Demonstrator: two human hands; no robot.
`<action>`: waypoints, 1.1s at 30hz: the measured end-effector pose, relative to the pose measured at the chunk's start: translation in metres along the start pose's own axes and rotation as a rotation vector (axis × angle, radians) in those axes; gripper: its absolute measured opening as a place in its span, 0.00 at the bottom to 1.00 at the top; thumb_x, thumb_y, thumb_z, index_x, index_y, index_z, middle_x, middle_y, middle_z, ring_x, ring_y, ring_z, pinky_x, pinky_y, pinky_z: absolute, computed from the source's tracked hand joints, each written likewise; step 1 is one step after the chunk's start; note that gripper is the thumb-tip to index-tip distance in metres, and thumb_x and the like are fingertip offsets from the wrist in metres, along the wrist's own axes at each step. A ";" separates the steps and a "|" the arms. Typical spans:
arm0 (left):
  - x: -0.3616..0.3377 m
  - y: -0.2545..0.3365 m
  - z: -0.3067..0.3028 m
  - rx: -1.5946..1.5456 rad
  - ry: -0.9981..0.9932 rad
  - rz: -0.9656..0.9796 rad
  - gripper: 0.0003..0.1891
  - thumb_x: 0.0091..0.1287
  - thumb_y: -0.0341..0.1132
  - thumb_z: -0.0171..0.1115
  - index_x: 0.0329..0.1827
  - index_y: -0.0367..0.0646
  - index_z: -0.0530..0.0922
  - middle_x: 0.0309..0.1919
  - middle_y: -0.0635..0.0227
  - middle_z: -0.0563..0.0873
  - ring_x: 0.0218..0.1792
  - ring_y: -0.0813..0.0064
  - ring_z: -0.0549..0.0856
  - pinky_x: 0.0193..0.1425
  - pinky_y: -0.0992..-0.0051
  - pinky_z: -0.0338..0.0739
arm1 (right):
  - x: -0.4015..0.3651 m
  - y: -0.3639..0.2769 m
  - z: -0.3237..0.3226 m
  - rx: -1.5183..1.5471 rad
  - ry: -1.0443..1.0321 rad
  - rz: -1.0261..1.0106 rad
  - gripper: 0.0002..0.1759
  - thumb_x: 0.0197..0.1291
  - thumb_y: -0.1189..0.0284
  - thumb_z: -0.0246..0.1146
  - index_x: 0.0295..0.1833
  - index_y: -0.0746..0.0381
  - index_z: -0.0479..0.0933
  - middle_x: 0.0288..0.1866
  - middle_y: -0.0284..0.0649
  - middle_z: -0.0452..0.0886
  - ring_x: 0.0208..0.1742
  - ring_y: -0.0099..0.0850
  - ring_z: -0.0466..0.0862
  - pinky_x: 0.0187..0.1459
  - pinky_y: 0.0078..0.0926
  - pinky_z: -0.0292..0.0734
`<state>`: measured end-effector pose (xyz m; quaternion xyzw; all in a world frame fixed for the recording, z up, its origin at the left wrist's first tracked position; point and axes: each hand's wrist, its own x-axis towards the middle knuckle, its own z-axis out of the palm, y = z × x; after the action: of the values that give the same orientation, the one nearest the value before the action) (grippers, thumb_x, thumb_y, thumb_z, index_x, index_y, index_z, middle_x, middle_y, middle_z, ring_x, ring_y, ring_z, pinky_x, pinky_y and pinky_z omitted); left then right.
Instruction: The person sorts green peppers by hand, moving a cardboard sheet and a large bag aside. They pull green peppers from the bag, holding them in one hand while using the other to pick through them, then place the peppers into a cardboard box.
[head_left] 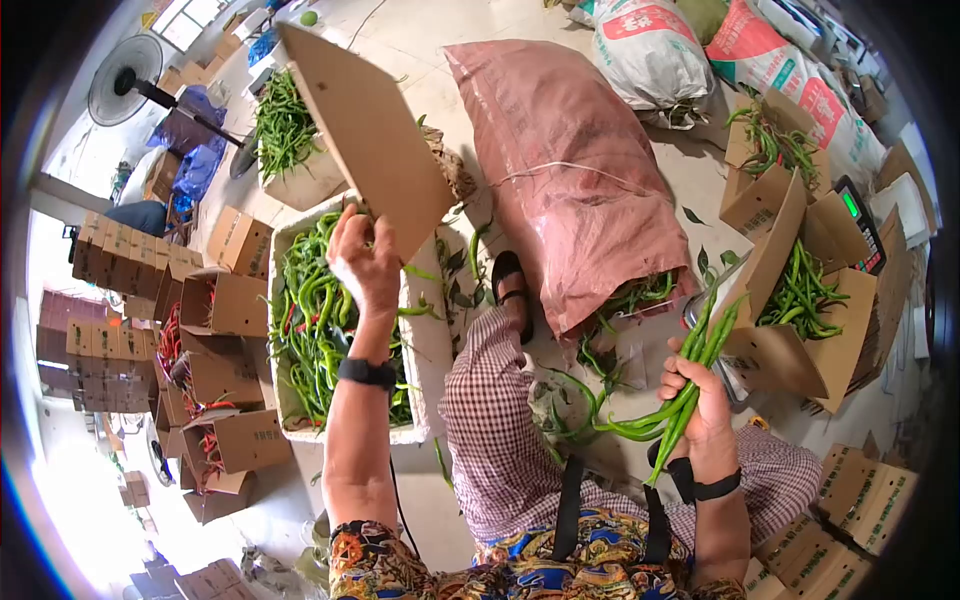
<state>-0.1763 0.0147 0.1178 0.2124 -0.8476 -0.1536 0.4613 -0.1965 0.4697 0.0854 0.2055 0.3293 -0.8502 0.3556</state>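
A bunch of long green peppers (685,402) is in the right hand (714,410), its fingers curled and pressed around the middle of the pods, just left of an open carton (845,345) with more green peppers inside; near that carton a scale (858,222) shows a lit green display. Beyond the bunch, a pink sack (590,180) lies on the floor (430,55), greens showing at its near end. The left hand (368,268) pinches the near edge of a tilted brown cardboard piece (375,130) between its fingers, above a white foam box (431,370) full of mostly green peppers. Farther left stand cartons (250,438), some with red peppers (168,335), and a fan (124,80)
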 end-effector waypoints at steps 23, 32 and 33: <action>-0.051 0.136 -0.070 -0.680 -0.855 -0.552 0.19 0.68 0.36 0.58 0.55 0.30 0.77 0.41 0.59 0.85 0.43 0.74 0.83 0.51 0.75 0.75 | -0.008 -0.045 -0.012 0.095 -0.273 -0.239 0.38 0.49 0.78 0.57 0.71 0.68 0.60 0.58 0.47 0.76 0.52 0.33 0.78 0.57 0.35 0.74; -0.152 0.261 -0.056 -1.158 -1.359 -0.794 0.21 0.71 0.36 0.56 0.62 0.33 0.70 0.50 0.57 0.82 0.53 0.73 0.79 0.58 0.75 0.72 | -0.031 -0.040 -0.008 -0.028 -0.399 -0.283 0.37 0.55 0.80 0.62 0.71 0.66 0.58 0.59 0.48 0.76 0.56 0.34 0.80 0.59 0.30 0.76; -0.164 0.273 -0.045 -1.204 -1.412 -0.826 0.20 0.72 0.37 0.56 0.62 0.33 0.69 0.48 0.60 0.82 0.51 0.76 0.79 0.56 0.76 0.73 | -0.033 -0.038 -0.007 -0.038 -0.425 -0.291 0.37 0.56 0.80 0.62 0.72 0.65 0.57 0.60 0.50 0.76 0.59 0.37 0.79 0.60 0.31 0.75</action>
<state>-0.1182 0.3297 0.1484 0.0817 -0.5684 -0.7929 -0.2038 -0.2019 0.5105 0.1158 -0.0339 0.2893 -0.9101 0.2947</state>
